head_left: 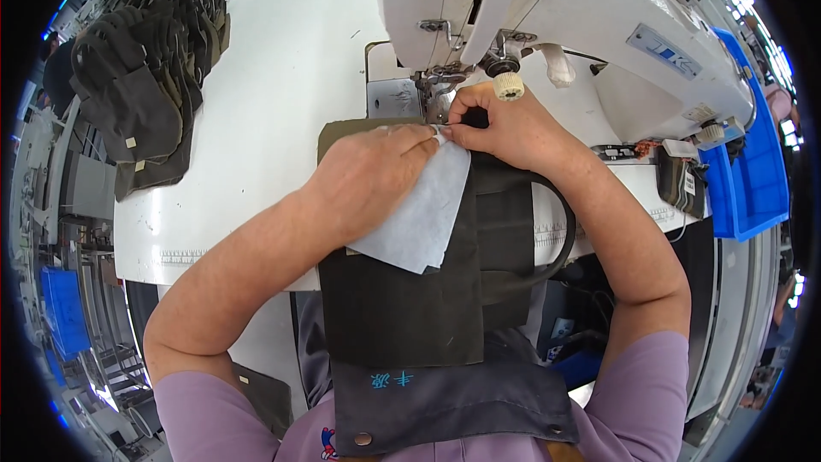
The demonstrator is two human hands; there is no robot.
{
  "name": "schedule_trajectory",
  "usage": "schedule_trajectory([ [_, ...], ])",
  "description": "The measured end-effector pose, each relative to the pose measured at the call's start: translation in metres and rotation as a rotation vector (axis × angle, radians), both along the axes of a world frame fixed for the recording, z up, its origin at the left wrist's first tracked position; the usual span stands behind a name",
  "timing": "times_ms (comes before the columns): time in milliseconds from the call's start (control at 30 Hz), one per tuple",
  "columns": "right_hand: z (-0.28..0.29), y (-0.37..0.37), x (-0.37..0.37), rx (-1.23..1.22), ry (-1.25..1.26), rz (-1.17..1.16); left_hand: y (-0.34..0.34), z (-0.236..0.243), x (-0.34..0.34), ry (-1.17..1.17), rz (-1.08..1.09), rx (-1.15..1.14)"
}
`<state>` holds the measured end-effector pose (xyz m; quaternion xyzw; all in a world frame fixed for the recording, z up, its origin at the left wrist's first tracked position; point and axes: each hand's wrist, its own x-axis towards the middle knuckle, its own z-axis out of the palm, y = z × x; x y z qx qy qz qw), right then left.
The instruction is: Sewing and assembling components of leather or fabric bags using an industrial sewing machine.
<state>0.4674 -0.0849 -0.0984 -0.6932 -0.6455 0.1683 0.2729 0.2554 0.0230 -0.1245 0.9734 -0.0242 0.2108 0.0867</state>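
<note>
Beneath the white sewing machine's needle and presser foot [437, 90] lies a dark olive fabric piece [393, 308] with a looped strap [560, 239] on its right, hanging over the table's front edge. A pale grey-blue sheet [419, 218] rests on it. My left hand [372, 175] is closed on that sheet, fingertips at its top corner. My right hand [492, 124], just right of the presser foot, pinches the same corner with thumb and index finger. What exactly lies under the fingertips is hidden.
On the white table [265, 68], a pile of dark olive strapped pieces [137, 94] sits at the back left. A blue bin [744, 188] stands at the right, beside a small dark object [680, 184]. Another blue bin [64, 308] is low at the left. A person [60, 68] is at the left edge.
</note>
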Motion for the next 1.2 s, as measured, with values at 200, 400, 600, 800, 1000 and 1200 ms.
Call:
schedule_trajectory([
  [200, -0.002, 0.004, 0.008, -0.122, -0.008, -0.168, -0.010, 0.010, 0.003, 0.010, 0.119, 0.011],
  [400, -0.005, 0.004, 0.016, -0.090, 0.140, -0.125, -0.007, 0.008, 0.011, 0.004, 0.131, -0.022],
  [600, -0.008, 0.005, 0.024, -0.124, 0.129, -0.147, -0.006, 0.007, 0.017, -0.043, 0.143, -0.055],
  [800, -0.012, 0.005, 0.019, -0.060, 0.189, -0.237, -0.007, 0.008, 0.017, -0.033, 0.165, -0.092],
  [1000, -0.010, 0.005, 0.025, -0.070, 0.127, -0.151, -0.008, 0.007, 0.016, -0.041, 0.180, -0.094],
  [1200, -0.011, 0.005, 0.022, -0.029, 0.224, -0.183, -0.007, 0.004, 0.015, -0.040, 0.175, -0.085],
])
